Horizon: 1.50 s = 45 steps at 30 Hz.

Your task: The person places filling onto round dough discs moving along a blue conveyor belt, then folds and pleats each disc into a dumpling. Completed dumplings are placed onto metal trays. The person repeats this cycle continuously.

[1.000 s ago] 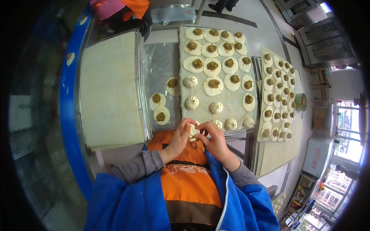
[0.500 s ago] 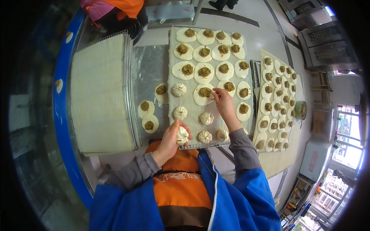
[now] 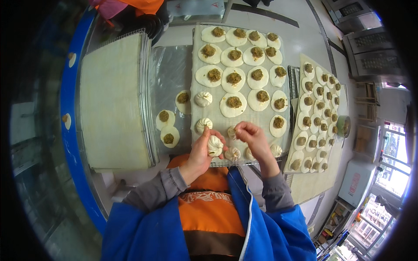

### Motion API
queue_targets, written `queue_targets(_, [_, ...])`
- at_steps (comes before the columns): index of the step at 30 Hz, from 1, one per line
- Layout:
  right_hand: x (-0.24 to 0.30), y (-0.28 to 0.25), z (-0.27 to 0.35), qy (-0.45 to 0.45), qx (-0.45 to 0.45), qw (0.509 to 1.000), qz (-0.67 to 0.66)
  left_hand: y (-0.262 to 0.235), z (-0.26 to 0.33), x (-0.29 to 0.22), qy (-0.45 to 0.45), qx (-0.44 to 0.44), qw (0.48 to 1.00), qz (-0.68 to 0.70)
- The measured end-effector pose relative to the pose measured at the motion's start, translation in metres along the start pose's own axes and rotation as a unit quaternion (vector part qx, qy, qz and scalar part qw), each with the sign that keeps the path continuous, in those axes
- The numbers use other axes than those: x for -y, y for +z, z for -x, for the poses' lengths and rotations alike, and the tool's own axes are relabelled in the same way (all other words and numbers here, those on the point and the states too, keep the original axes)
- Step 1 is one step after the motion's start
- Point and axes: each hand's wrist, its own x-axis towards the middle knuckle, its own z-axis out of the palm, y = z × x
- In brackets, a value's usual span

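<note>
My left hand (image 3: 201,153) grips a finished pleated bun (image 3: 215,146) just over the near edge of the cloth-lined tray (image 3: 198,65). Close to its right, my right hand (image 3: 256,138) pinches a small dough round with brown filling (image 3: 232,132) between the fingertips. On the tray lie several flat dough rounds topped with filling (image 3: 234,78). Pleated buns sit at its near left (image 3: 203,99) and by my hands (image 3: 233,153).
A second cloth-lined board (image 3: 323,174) at the right carries several smaller filled rounds. A stack of cloth-covered trays (image 3: 114,100) stands at the left. Three filled rounds (image 3: 164,116) lie on clear plastic between them. A blue rim (image 3: 69,130) runs along the left.
My right hand, which reached out to a round farther up the tray, has come back toward me holding a filled round. My left hand with the bun moved up beside it.
</note>
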Motion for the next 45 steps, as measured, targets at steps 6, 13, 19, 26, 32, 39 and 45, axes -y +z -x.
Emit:
queue_targets(6, [0.007,0.048,0.039,-0.166,-0.050,0.964,0.204,0.008,0.005,0.007,-0.014,0.021,1.000,-0.001])
queue_targets(13, [0.017,0.051,0.060,-0.352,-0.101,0.787,0.496,0.011,0.009,0.010,-0.041,-0.003,0.997,0.058])
queue_targets(19, [0.025,0.050,0.065,-0.263,0.003,0.847,0.463,0.013,0.014,0.020,-0.067,0.004,0.998,-0.009])
queue_targets(26, [-0.018,-0.007,0.082,-0.137,-0.080,0.919,0.362,0.018,0.028,0.033,-0.138,0.046,0.987,-0.064])
queue_targets(32, [-0.037,-0.076,0.046,-0.069,-0.090,0.800,0.589,-0.009,0.077,-0.024,0.009,0.065,0.985,-0.158])
queue_targets(39, [-0.001,-0.070,0.055,-0.145,-0.169,0.771,0.597,-0.199,0.180,-0.172,0.392,-0.232,0.853,-0.255])
queue_targets(45, [0.045,0.088,-0.019,-0.151,-0.163,0.844,0.488,-0.466,0.272,-0.337,0.351,-0.689,0.384,-0.504])
